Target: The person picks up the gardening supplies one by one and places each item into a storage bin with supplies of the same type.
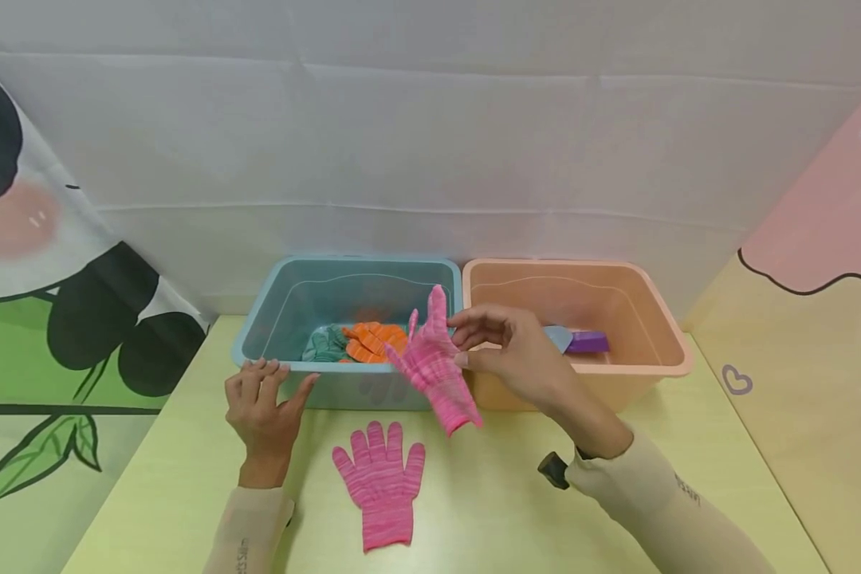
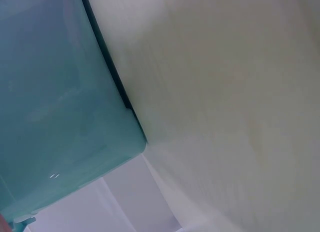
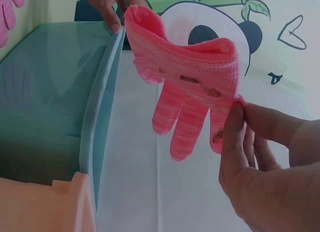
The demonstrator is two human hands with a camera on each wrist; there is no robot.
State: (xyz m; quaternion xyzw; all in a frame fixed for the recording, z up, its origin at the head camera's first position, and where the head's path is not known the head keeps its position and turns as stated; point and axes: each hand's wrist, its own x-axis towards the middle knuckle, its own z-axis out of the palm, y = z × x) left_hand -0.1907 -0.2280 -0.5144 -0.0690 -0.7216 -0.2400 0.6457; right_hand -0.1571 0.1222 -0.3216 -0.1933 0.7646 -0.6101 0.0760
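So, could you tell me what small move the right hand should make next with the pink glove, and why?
Probably lower the held glove onto the table beside its mate. The right hand pinches it above the teal bin's front edge, and the matching glove lies flat just below.

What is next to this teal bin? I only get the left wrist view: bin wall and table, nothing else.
Observer: An orange bin stands touching its right side.
Operator: Is the left hand holding anything?
Observer: No, the left hand rests its fingers on the teal bin at the front rim.
Operator: And the right hand?
Observer: The right hand pinches a pink glove above the bins' front edge.
Operator: Any other glove?
Observer: A second pink glove lies flat on the table.
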